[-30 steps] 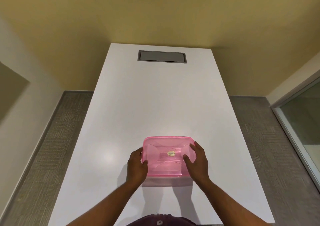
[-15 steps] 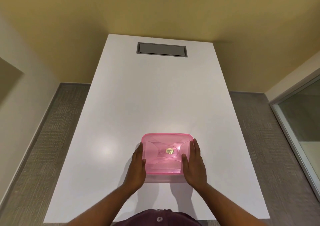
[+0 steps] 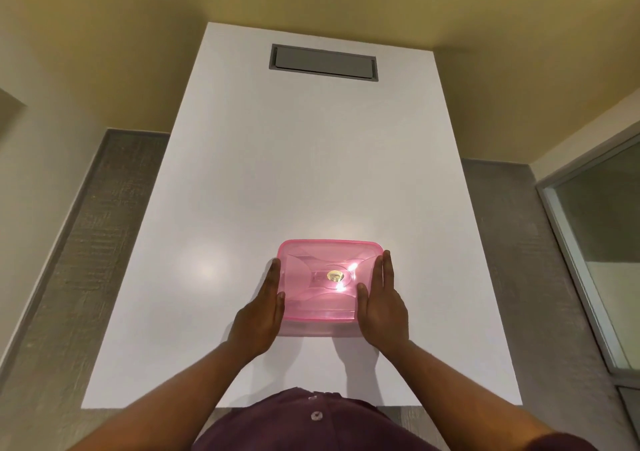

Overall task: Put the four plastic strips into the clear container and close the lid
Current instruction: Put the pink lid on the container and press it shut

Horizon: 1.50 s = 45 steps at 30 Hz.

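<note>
Since earlier: our left hand (image 3: 260, 315) and right hand (image 3: 381, 307) flatten against container (image 3: 317, 327) sides, fingers straight, pressing, not clenched. Light, slick plastic; we hold low walls, lid (image 3: 320, 277) on.

Translucent glossy pink plastic lid (image 3: 322, 270), smooth shiny white table (image 3: 294, 173), seemingly rough woven grey carpet (image 3: 86, 243).

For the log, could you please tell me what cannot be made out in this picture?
Head view, the only one:
- Strips: none discernible through the pink lid.
- Gold sticker text: too small, under glare.
- Lid seal: rim partly hidden by left hand and right hand.
</note>
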### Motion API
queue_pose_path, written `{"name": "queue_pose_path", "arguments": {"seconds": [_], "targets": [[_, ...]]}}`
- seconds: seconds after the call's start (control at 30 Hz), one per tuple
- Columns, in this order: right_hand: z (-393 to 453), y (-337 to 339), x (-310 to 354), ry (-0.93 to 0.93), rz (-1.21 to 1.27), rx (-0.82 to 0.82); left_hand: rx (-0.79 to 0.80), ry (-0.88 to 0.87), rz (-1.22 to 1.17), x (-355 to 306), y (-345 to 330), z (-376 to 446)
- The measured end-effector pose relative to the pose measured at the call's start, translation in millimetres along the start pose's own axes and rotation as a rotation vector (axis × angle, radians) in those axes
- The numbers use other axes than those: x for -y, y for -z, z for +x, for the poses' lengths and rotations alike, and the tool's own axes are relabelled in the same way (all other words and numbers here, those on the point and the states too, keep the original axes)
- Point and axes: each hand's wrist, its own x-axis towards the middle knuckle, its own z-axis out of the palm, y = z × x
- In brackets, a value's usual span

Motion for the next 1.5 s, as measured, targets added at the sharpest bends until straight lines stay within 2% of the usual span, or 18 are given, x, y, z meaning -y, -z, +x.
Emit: {"name": "queue_pose_path", "arguments": {"seconds": [0.4,0.73,0.8,0.9,0.97,1.03,1.1,1.17,1.27,1.37,1.5], "targets": [[2,-5,-4,0.034,-0.021,-0.027,-0.023,-0.130,-0.070,10,-6,4],[6,-2,-6,0.060,-0.040,-0.009,-0.003,-0.136,-0.202,18,-11,10],[8,0,-7,0.062,0.006,0.003,-0.037,-0.080,-0.309,15,-13,15],[9,4,-6,-0.008,0.136,0.002,-0.120,0.121,-0.496,-1,-15,24],[8,6,-4,-0.153,0.205,-0.024,-0.192,0.273,-0.534,-12,-16,30],[10,8,-3,-0.334,0.244,-0.070,-0.226,0.398,-0.436,-17,-17,32],[12,12,-6,-0.470,0.265,-0.085,-0.178,0.464,-0.304,-19,-19,28],[14,16,-9,-0.507,0.265,-0.042,-0.093,0.500,-0.266,-20,-18,23],[17,19,-13,-0.525,0.333,0.005,-0.006,0.570,-0.380,-22,-14,20],[16,21,-18,-0.570,0.522,-0.003,0.010,0.636,-0.589,-24,-9,21],[10,23,-22,-0.565,0.665,0.007,0.028,0.604,-0.660,-22,-4,20]]}}
